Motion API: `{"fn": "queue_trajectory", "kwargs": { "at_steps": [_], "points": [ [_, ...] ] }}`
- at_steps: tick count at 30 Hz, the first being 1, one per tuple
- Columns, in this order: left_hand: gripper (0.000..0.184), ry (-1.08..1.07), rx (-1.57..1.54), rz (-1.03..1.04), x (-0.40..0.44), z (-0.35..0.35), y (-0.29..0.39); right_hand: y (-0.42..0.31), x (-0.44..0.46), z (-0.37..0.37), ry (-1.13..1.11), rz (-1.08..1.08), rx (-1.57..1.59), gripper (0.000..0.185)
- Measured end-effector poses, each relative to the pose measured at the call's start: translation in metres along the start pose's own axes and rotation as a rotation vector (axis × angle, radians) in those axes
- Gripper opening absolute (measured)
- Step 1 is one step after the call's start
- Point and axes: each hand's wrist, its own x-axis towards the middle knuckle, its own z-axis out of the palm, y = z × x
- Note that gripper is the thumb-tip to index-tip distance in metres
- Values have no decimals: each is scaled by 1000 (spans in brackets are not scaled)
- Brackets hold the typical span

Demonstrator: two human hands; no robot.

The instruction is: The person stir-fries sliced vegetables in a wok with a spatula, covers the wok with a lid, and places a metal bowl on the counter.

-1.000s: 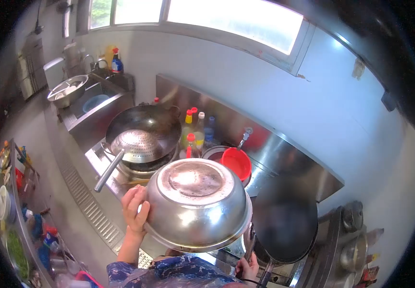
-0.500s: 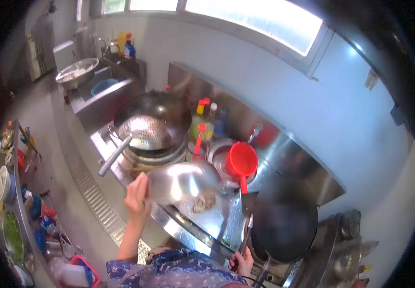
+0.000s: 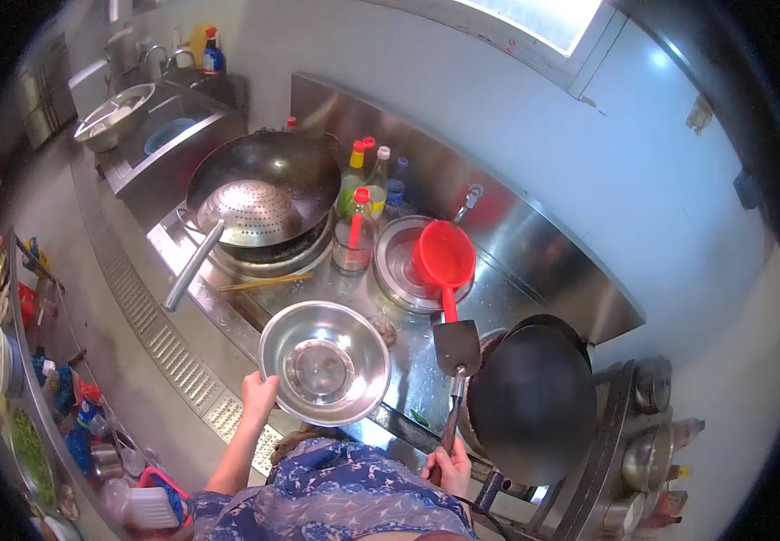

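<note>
My left hand (image 3: 259,398) is closed on the rim of a stainless steel bowl (image 3: 367,361), thumb at the edge. The bowl faces up, its shiny inside showing, over the counter's front edge. In my right hand (image 3: 449,468) is the wooden handle of a wok spatula (image 3: 458,345), its flat dark blade raised beside a dark wok (image 3: 534,406). A crumpled rag (image 3: 385,331) lies partly hidden behind the bowl. Past it, a red ladle (image 3: 444,254) rests across a steel basin (image 3: 393,275).
A second wok (image 3: 304,171) on the left burner holds a perforated strainer (image 3: 244,209), its handle jutting over the front edge. Chopsticks (image 3: 268,282) lie in front. Bottles (image 3: 354,239) stand by the backsplash. A shelf with pots (image 3: 647,460) is at right, a loaded rack (image 3: 25,433) at left.
The bowl has turned from tilted, with its outer side showing, to facing up in my left hand. The spatula blade now shows flat and clear in my right hand. The view has shifted.
</note>
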Motion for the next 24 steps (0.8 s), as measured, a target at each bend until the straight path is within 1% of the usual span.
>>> {"fn": "queue_trajectory", "kwargs": {
  "at_steps": [2,6,8,9,11,12,13,15,17,18,20,21,23,24],
  "points": [
    [31,8,125,64,0,-2,4,9,4,2,-53,-37,-8,42],
    [39,26,231,66,1,-1,19,29,8,4,-53,-28,40,43],
    [43,-25,398,169,10,-4,15,30,8,6,-42,-11,47,44],
    [43,-32,401,169,13,-5,13,31,7,6,-35,-1,58,44],
    [47,-100,532,86,15,-5,18,31,7,6,-21,12,69,44],
    [47,-108,535,82,17,-5,16,31,6,5,-9,45,41,44],
    [50,-88,549,82,18,-6,13,31,5,3,4,79,14,44],
    [54,-80,572,77,16,-6,9,37,6,0,13,71,18,45],
    [55,155,571,251,11,-1,11,37,2,-1,11,73,1,48],
    [55,143,576,251,9,2,14,37,1,0,23,75,5,48],
    [53,450,677,774,0,7,34,38,0,2,16,56,108,50],
    [53,443,678,770,-7,11,48,37,-2,1,23,59,106,50],
    [48,351,607,994,-23,16,73,34,-6,-1,-31,89,85,53],
    [48,352,605,990,-30,19,74,34,-8,-2,-31,91,81,53]
  ]
}}
